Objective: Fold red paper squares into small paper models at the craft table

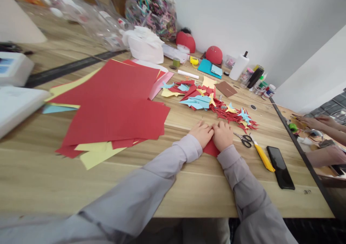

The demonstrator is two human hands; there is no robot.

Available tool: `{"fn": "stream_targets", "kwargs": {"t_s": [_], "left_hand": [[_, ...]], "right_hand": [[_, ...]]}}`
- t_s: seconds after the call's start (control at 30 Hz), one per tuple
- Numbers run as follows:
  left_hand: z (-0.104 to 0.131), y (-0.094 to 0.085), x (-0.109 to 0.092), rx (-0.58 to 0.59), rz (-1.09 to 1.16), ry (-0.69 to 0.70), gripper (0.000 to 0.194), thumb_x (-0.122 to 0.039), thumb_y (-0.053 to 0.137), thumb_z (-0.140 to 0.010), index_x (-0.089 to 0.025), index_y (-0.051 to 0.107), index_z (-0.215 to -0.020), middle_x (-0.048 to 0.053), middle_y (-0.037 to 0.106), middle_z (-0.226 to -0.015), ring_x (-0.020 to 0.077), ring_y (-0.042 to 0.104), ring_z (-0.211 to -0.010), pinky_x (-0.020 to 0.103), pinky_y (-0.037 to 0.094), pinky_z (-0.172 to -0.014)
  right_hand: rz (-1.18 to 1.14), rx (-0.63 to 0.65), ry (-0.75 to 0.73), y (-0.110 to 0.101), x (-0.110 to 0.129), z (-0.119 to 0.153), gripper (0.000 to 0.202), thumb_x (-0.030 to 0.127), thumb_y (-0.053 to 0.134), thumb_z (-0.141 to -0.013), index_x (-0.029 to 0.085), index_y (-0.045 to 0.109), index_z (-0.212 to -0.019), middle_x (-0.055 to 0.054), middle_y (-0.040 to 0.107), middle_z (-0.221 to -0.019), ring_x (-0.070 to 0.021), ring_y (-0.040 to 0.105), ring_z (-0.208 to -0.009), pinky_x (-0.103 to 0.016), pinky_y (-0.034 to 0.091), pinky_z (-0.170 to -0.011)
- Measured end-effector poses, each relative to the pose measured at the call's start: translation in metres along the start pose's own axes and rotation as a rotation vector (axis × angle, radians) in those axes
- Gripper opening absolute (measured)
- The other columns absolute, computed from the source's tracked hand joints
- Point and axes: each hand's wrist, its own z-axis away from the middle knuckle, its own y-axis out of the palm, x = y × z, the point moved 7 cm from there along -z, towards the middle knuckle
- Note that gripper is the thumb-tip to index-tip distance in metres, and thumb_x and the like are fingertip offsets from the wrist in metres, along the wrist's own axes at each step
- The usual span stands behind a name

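A piece of red paper lies on the table in front of me, mostly covered by my hands. My left hand grips its left side, and my right hand grips the right side, both with curled fingers meeting at the far edge. How the paper is folded there is hidden. Just beyond my hands spreads a heap of folded red, blue and yellow paper pieces, some shaped like planes. Scissors rest close to the right of my right hand.
Large red sheets lie stacked over yellow ones on the left. A yellow utility knife and a black phone lie on the right. Bottles and red domed objects stand along the wall. Another person's hands are at far right.
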Motion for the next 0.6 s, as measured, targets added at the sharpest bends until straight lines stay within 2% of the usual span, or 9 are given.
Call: {"fn": "stream_targets", "kwargs": {"t_s": [0.17, 0.37, 0.5, 0.6], "left_hand": [[0.005, -0.003, -0.004, 0.040, -0.036, 0.010, 0.030, -0.014, 0.041, -0.088, -0.009, 0.064, -0.107, 0.014, 0.066, -0.112, 0.0236, 0.055, -0.108, 0.044, 0.030, -0.105], [0.016, -0.011, -0.007, 0.044, -0.032, -0.016, 0.022, -0.012, 0.048, -0.081, -0.010, 0.069, -0.088, 0.015, 0.071, -0.095, 0.0248, 0.060, -0.096, 0.042, 0.036, -0.099], [0.028, -0.020, -0.009, 0.102, -0.045, -0.065, 0.016, -0.016, 0.055, -0.073, -0.011, 0.070, -0.077, 0.014, 0.071, -0.076, 0.0273, 0.062, -0.091, 0.044, 0.038, -0.095], [0.039, -0.026, -0.012, 0.150, -0.075, -0.099, 0.017, -0.018, 0.056, -0.071, -0.013, 0.072, -0.073, 0.013, 0.071, -0.071, 0.0276, 0.064, -0.087, 0.045, 0.038, -0.094]], "right_hand": [[-0.017, -0.011, 0.034, 0.000, -0.002, 0.001, 0.031, 0.030, 0.036, -0.094, 0.026, 0.059, -0.115, -0.010, 0.056, -0.108, -0.0247, 0.048, -0.097, -0.036, 0.035, -0.075], [-0.063, 0.011, 0.079, 0.004, -0.005, 0.000, 0.034, 0.029, 0.036, -0.094, 0.027, 0.058, -0.119, -0.011, 0.054, -0.111, -0.0242, 0.047, -0.101, -0.035, 0.036, -0.076], [-0.092, 0.006, 0.091, 0.006, -0.007, 0.000, 0.035, 0.029, 0.036, -0.093, 0.028, 0.057, -0.120, -0.010, 0.053, -0.113, -0.0240, 0.046, -0.103, -0.035, 0.037, -0.077], [-0.114, -0.009, 0.095, 0.007, -0.008, 0.000, 0.035, 0.029, 0.036, -0.093, 0.029, 0.058, -0.120, -0.010, 0.053, -0.113, -0.0243, 0.046, -0.103, -0.035, 0.037, -0.077]]}}
